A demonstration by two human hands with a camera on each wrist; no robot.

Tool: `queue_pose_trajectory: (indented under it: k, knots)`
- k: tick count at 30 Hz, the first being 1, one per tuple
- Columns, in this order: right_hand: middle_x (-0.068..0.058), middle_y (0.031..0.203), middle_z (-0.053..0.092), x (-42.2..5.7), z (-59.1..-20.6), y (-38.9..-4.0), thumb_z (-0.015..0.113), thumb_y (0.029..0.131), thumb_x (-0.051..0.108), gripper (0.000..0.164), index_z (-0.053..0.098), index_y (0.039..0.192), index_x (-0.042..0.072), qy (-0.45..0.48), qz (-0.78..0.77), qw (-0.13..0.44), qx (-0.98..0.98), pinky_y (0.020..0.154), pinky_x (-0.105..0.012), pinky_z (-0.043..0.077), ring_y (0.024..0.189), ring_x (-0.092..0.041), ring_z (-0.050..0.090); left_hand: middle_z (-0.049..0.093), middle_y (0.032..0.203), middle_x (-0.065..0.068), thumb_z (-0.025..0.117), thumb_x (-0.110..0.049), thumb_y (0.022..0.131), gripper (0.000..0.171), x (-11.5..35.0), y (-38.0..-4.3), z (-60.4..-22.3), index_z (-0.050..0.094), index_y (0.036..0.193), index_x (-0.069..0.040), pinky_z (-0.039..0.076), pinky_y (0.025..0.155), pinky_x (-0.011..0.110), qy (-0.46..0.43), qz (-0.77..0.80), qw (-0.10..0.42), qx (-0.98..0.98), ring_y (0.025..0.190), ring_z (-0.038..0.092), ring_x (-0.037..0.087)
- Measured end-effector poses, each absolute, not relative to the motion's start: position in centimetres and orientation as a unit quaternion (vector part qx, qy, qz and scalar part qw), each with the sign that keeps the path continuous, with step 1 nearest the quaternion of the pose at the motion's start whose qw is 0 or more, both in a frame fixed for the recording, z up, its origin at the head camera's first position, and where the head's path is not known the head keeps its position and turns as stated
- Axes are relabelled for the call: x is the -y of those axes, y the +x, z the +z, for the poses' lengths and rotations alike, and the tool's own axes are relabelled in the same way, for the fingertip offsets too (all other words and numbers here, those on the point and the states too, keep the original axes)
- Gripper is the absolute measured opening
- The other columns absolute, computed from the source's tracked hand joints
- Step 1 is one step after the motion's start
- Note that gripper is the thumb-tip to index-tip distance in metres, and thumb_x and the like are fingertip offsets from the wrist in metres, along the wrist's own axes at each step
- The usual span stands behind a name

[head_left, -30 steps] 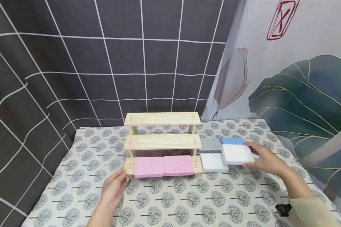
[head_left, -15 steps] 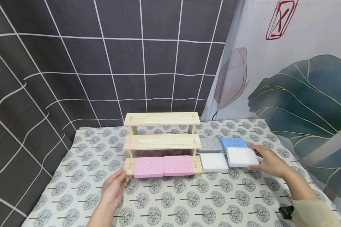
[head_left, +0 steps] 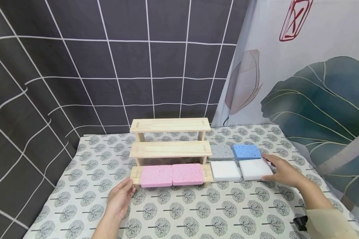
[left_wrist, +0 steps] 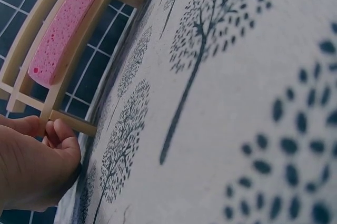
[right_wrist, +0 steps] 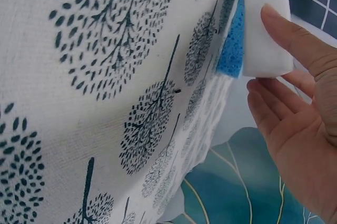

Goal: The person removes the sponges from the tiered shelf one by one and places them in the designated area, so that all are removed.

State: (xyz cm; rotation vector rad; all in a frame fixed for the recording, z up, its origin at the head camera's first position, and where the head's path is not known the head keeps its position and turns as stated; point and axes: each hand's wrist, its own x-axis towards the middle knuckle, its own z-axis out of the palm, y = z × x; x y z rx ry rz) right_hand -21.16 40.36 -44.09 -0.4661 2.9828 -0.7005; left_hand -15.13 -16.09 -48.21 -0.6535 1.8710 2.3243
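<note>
My left hand [head_left: 121, 197] pinches the left end of the lowest board of a three-step wooden rack [head_left: 170, 149]; the left wrist view shows thumb and fingers [left_wrist: 60, 134] at that corner. Two pink sponges [head_left: 157, 176] lie side by side on this board. Off to the right, my right hand [head_left: 282, 171] holds a white sponge [head_left: 255, 169] by its right end, thumb on the front side. It lies flat beside another white sponge [head_left: 225, 171]. Just behind it is a blue sponge [head_left: 246, 151], also visible as a blue sliver [right_wrist: 231, 50] in the right wrist view.
A grey sponge [head_left: 221, 151] lies left of the blue one, close to the rack's right side. The table's tree-print cloth [head_left: 179, 212] spreads in front. A dark grid curtain [head_left: 167, 59] hangs behind, and a leaf-print curtain [head_left: 317, 99] at the right.
My right hand has moved the white sponge right and down, from overlapping the blue sponge to flat on the cloth in front of it. The left hand stays on the rack.
</note>
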Motion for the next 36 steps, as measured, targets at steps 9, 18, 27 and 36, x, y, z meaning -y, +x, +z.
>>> queue_pose_trajectory:
  k: [9, 18, 27, 36]
  knots:
    - [-0.040, 0.145, 0.040, -39.8, -43.6, -21.1, 0.090, 0.075, 0.036, 0.102, 0.038, 0.147, -0.013, -0.142, -0.244, -0.001, -0.959, 0.098, -0.072, 0.043, 0.122, -0.061, 0.047, 0.054, 0.119, 0.003, 0.048, -0.013, 0.107, 0.052, 16.1, -15.3, -48.1, 0.031, 0.151, 0.010, 0.051, 0.093, 0.014, -0.209, 0.764, 0.040, -0.609, 0.100, 0.054, 0.005]
    - [-0.031, 0.132, 0.057, -37.2, -43.3, -20.9, 0.085, 0.083, 0.013, 0.072, 0.048, 0.142, -0.008, -0.191, -0.334, -0.098, -0.918, 0.096, 0.000, 0.038, 0.116, -0.049, 0.057, 0.055, 0.117, 0.002, 0.048, -0.013, 0.107, 0.051, 16.1, -15.2, -48.1, 0.032, 0.150, 0.010, 0.051, 0.091, 0.014, -0.209, 0.765, 0.041, -0.607, 0.099, 0.054, 0.005]
    - [-0.025, 0.128, 0.061, -34.1, -42.9, -20.8, 0.084, 0.081, 0.002, 0.064, 0.054, 0.137, -0.004, -0.218, -0.368, -0.133, -0.894, 0.097, -0.004, 0.042, 0.114, 0.002, 0.055, 0.055, 0.120, 0.004, 0.049, -0.014, 0.107, 0.052, 16.0, -15.1, -48.1, 0.032, 0.151, 0.008, 0.051, 0.092, 0.015, -0.216, 0.764, 0.047, -0.607, 0.100, 0.054, 0.005]
    - [-0.021, 0.124, 0.064, -31.3, -42.4, -20.4, 0.083, 0.081, 0.001, 0.061, 0.056, 0.135, -0.005, -0.245, -0.380, -0.142, -0.881, 0.100, -0.008, 0.043, 0.111, -0.025, 0.062, 0.057, 0.114, 0.001, 0.050, -0.013, 0.106, 0.051, 16.1, -15.1, -48.3, 0.034, 0.149, 0.009, 0.052, 0.091, 0.014, -0.219, 0.766, 0.040, -0.604, 0.098, 0.055, 0.005]
